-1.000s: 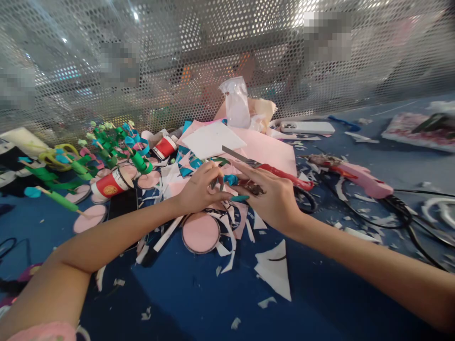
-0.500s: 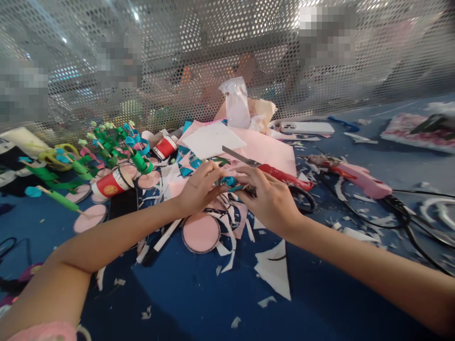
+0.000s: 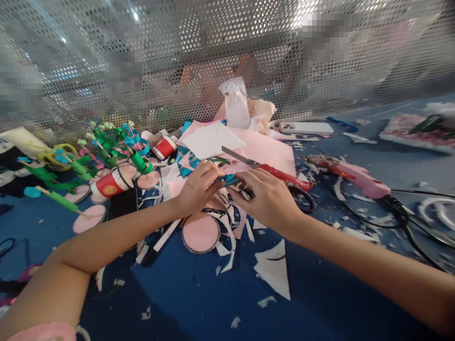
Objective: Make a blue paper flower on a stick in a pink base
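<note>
Between my fingertips is a small curled blue paper piece (image 3: 228, 178), partly hidden by my fingers. My left hand (image 3: 201, 186) pinches it from the left, and my right hand (image 3: 268, 196) grips it from the right. Just below my hands lies a round pink disc (image 3: 201, 232) with a dark rim. A craft knife with a red handle (image 3: 280, 175) rests behind my right hand, its blade pointing to the left. White paper strips (image 3: 227, 237) and scraps are scattered under and around both hands.
Left are green paper-wrapped sticks (image 3: 62, 198) on pink discs, and a red paper cup (image 3: 111, 183). White board (image 3: 213, 140) and pink sheets (image 3: 273, 149) lie behind. Right are a pink glue gun (image 3: 362, 180) with its cable and a white phone (image 3: 307, 128). Perforated metal mesh (image 3: 199, 61) stands behind.
My right-hand fingers have shifted slightly left and closed further over the blue paper piece, so less of it shows. My left hand has hardly moved.
</note>
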`<state>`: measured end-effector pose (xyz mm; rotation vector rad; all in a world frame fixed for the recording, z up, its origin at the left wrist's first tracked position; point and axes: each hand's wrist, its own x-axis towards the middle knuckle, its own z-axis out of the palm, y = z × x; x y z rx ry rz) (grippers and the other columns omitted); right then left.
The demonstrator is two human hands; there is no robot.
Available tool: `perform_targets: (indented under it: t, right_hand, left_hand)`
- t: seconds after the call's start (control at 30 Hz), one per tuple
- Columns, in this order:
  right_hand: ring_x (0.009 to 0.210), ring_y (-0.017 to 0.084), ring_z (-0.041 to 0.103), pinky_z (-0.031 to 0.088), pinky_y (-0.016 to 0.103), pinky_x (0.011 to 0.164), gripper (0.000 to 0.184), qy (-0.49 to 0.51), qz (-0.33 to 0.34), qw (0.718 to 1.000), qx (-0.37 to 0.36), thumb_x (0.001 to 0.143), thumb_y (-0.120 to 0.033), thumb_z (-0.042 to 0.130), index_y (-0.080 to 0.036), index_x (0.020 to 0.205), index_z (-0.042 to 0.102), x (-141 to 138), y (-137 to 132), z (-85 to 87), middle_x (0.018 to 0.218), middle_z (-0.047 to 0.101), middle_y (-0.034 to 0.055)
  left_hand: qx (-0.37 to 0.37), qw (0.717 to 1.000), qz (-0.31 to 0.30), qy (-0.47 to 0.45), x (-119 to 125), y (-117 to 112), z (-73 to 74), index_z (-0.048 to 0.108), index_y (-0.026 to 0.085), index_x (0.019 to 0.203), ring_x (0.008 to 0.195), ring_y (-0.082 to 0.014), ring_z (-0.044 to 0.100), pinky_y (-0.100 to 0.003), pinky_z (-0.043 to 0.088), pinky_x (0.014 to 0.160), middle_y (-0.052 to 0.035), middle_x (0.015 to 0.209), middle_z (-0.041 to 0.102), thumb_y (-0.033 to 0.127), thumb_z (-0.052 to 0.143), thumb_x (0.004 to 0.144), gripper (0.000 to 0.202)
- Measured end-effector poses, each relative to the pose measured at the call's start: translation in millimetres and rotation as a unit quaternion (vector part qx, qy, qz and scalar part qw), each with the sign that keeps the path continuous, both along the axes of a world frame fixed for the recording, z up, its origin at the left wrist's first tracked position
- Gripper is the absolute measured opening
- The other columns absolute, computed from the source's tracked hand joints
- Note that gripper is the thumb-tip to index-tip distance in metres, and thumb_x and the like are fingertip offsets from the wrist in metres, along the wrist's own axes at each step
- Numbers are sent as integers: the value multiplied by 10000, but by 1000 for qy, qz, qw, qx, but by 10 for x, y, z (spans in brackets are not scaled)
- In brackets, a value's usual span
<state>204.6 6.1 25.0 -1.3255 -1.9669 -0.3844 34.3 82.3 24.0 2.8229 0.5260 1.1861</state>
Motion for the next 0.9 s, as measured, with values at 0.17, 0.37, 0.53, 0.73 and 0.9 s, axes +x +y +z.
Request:
perform_targets:
  t: [0.17, 0.37, 0.53, 0.73, 0.9]
  right_hand:
    - [713, 206, 582, 469, 315, 639, 287, -3, -14, 1000, -8, 863, -291, 433, -127, 949, 653, -46, -20, -9, 751, 652, 88]
    - [758, 237, 595, 483, 352, 664, 324, 10, -23, 999, -38, 853, -272, 432, -102, 1022, 650, -60, -26, 12, 804, 659, 109]
    - [763, 239, 597, 482, 361, 673, 331, 18, -28, 997, -67, 835, -257, 423, -122, 1016, 665, -63, -34, 49, 810, 662, 109]
    - [821, 260, 619, 492, 380, 708, 381, 15, -27, 995, -99, 834, -235, 420, -111, 1110, 651, -37, -44, 72, 856, 682, 117]
    - [866, 257, 620, 485, 374, 741, 366, 29, -13, 991, -126, 865, -252, 427, -112, 1124, 646, -26, -52, 121, 915, 686, 120]
  left_hand:
    - [20, 1000, -2, -17, 15, -2, -7, 606, 158, 894, 796, -161, 517, -286, 419, 708, -60, 825, 606, 336, 432, 903, 249]
    - [11, 1000, -11, -27, 14, -14, -4, 618, 131, 908, 801, -164, 515, -284, 417, 713, -69, 815, 596, 323, 425, 905, 273]
    - [8, 1000, -19, -1, 7, -26, -3, 614, 130, 958, 818, -175, 504, -299, 420, 741, -85, 862, 601, 351, 388, 913, 318]
    - [28, 999, -38, 0, 11, -22, 16, 601, 97, 965, 805, -171, 495, -302, 423, 754, -100, 867, 590, 370, 359, 919, 369]
    - [-1, 997, -74, -14, -18, -18, 42, 575, 120, 923, 814, -164, 492, -310, 429, 752, -90, 851, 553, 346, 235, 949, 408]
